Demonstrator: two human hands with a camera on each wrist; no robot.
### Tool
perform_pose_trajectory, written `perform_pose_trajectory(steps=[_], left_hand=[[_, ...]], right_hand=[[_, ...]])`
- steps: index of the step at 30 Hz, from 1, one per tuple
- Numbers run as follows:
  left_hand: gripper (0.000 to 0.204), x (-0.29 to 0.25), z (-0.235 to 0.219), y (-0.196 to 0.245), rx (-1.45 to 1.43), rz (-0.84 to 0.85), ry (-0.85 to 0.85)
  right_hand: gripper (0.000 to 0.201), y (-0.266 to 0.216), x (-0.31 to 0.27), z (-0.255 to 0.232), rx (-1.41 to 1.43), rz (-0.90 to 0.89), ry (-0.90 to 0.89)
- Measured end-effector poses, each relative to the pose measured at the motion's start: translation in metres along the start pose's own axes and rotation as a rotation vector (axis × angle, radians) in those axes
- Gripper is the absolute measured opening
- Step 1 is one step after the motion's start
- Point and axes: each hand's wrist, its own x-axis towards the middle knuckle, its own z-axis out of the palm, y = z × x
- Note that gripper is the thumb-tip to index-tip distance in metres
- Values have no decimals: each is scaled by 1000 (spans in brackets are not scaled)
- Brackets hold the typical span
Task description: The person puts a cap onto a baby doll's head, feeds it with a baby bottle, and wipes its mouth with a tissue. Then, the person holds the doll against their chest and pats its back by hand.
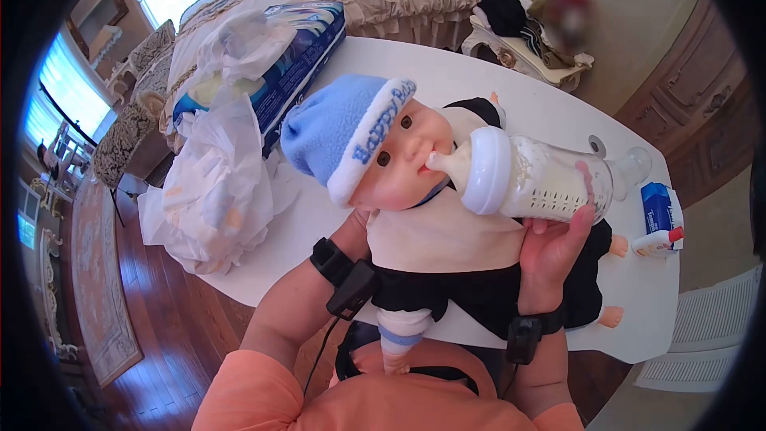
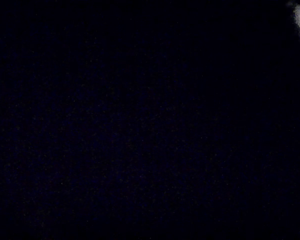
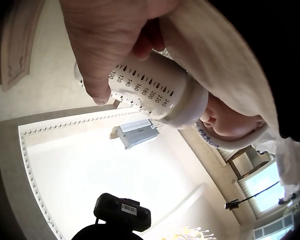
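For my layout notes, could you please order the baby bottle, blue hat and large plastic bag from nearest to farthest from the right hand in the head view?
1. Baby bottle: held in the right hand.
2. Blue hat: on the doll.
3. Large plastic bag: left on the table.

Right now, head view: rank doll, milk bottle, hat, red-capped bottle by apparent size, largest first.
1. Doll
2. Milk bottle and hat: too close to rank; nearness to the camera may skew it
3. Red-capped bottle

Doll (image 1: pixel 447 235) in blue cap (image 1: pixel 331 132), tabletop's (image 1: pixel 642 303) near edge. Milk bottle (image 1: pixel 546 179), teat (image 1: pixel 448 165) at doll's mouth (image 1: pixel 425 166), gripped by right hand (image 1: pixel 558 249). Blue packet (image 1: pixel 659 206), right edge.
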Motion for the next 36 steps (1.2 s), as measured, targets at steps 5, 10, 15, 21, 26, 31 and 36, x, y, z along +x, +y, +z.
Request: perform_pose_trajectory(steps=[5,10,15,21,26,31,36], left_hand=[[83,0,3,3,-19,-9,-8],[83,-8,-3,4,-36,-20,-11],[84,22,6,-11,-46,-27,-10],[84,52,2,-3,-58,-32,-5],[85,-6,-3,4,-72,-35,0],[86,1,-2,1,-89,-44,1],[86,-3,-3,3,-105,-48,2]], right_hand=[[64,8,0,-19,72,45,-92],[67,3,-2,-8,24,-9,-163],[68,-5,-1,5,34,-2,-90],[71,2,1,-10,130,57,-81],[69,2,1,-9,114,90,-80],[71,-2,1,-2,105,17,-84],[70,-3,1,0,112,20,-56]])
